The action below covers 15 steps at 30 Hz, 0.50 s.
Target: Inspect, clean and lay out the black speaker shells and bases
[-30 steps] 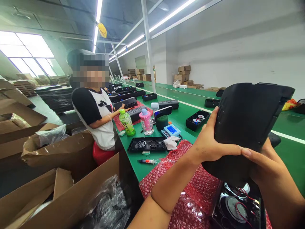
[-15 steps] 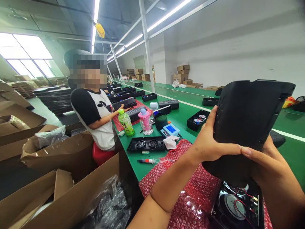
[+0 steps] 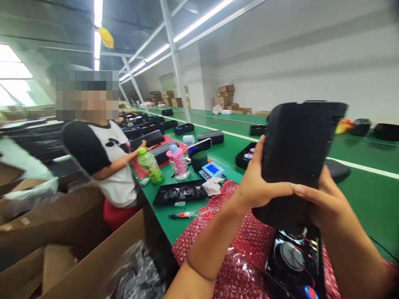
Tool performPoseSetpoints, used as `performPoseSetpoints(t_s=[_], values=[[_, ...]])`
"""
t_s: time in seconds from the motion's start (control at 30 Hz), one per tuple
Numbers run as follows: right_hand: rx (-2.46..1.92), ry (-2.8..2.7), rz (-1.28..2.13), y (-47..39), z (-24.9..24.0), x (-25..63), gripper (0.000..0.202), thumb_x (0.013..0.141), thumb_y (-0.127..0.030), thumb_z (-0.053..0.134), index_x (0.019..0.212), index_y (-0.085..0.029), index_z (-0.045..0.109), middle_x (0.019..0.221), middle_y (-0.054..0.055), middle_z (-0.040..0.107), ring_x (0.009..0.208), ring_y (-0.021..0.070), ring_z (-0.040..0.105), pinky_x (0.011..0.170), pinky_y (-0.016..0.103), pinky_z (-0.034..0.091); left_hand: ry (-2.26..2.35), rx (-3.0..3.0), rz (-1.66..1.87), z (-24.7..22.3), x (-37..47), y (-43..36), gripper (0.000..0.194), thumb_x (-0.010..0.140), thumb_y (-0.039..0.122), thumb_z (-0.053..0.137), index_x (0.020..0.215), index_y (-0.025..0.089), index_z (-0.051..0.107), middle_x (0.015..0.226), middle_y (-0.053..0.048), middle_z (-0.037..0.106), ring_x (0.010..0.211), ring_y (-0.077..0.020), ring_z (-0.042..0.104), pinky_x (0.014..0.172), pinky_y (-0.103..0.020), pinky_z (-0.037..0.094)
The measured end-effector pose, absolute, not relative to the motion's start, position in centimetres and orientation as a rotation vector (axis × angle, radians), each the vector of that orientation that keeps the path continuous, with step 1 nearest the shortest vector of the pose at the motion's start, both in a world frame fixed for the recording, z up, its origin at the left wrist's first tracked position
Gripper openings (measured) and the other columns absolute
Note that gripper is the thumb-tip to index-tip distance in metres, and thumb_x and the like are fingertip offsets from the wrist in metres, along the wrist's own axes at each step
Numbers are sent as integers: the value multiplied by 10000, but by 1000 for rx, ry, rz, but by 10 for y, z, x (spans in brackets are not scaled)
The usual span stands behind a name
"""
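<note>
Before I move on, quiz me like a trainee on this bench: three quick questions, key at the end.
1. True or false: the left hand and right hand both hold the black shell.
2. What lies under the open speaker box? A) cardboard B) red bubble wrap C) a towel
3. Fill in: the bottle beside the pink-topped jar has a ____ cap.

Key: 1 true; 2 B; 3 green

The left hand (image 3: 257,182) and right hand (image 3: 332,199) grip a black curved plastic housing (image 3: 293,162) above an open black rectangular speaker enclosure (image 3: 293,261) on red bubble wrap (image 3: 240,265).
</note>
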State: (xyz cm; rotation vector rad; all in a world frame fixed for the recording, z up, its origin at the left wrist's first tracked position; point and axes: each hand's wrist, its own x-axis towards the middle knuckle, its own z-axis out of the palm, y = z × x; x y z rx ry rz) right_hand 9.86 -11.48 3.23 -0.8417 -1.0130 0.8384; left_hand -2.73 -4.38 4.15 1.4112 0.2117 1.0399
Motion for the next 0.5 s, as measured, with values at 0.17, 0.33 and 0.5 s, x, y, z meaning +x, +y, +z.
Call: performPoseSetpoints(t_s=[0.17, 0.33, 0.5], values=[[-727, -1062, 900, -110, 35, 102, 950, 688, -254, 843, 1487, -313, 332, 1421, 35, 558, 1267, 272, 580, 1107, 460, 496, 247, 1440, 1077, 44, -21, -40, 1199, 597, 280, 870, 1560, 236, 156, 1531, -134, 443, 1389, -330, 478, 1193, -500, 361], [-725, -1055, 903, -109, 35, 106, 923, 679, -259, 862, 1451, -292, 357, 1356, 33, 599, 1214, 252, 608, 1058, 416, 535, 277, 1452, 1066, 47, -20, -39, 1225, 573, 281, 865, 1558, 213, 141, 1540, -166, 420, 1380, -352, 480, 1161, -511, 401], [-710, -1077, 902, -110, 36, 104, 902, 710, -263, 852, 1462, -316, 357, 1335, 13, 607, 1202, 234, 610, 1043, 398, 539, 270, 1465, 1079, 47, -20, -41, 1184, 593, 286, 857, 1555, 225, 168, 1537, -160, 423, 1376, -349, 481, 1159, -511, 402]])
